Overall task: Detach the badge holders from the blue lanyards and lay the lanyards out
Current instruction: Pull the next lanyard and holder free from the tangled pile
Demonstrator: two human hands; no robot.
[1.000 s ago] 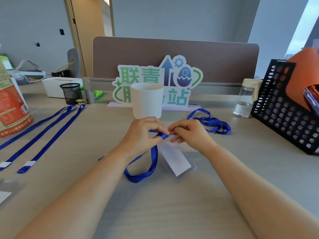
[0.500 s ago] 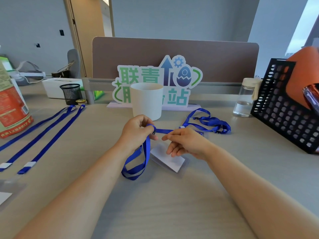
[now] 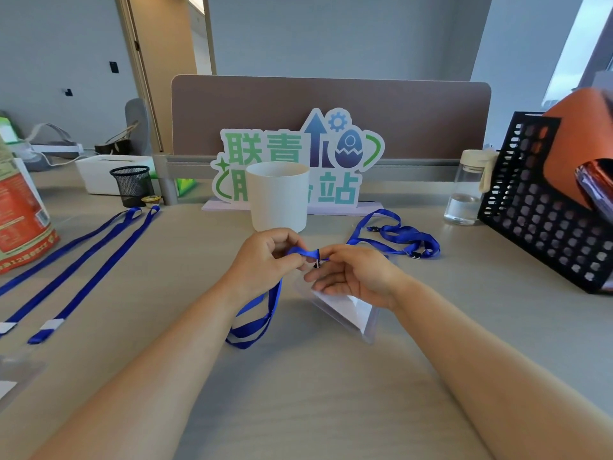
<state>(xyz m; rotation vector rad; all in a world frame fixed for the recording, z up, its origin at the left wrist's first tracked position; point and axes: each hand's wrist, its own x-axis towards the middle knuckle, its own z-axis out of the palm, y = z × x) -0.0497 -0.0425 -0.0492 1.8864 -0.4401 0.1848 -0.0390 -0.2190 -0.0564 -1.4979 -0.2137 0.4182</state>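
Lanyard droops below left hand's grip.

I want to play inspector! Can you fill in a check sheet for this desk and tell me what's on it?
Surface: beige desk, bare at the front.
Job's things: held lanyard looping onto the desk; clear badge holder under the right hand; two lanyards laid straight at left; tangled lanyards behind.
Clutter: white cup, sign, water bottle, black basket, mesh cup, red bag.
Hands: left hand pinches the strap; right hand works the clip.
Cables: one at far left.
Surroundings: brown divider, doorway.
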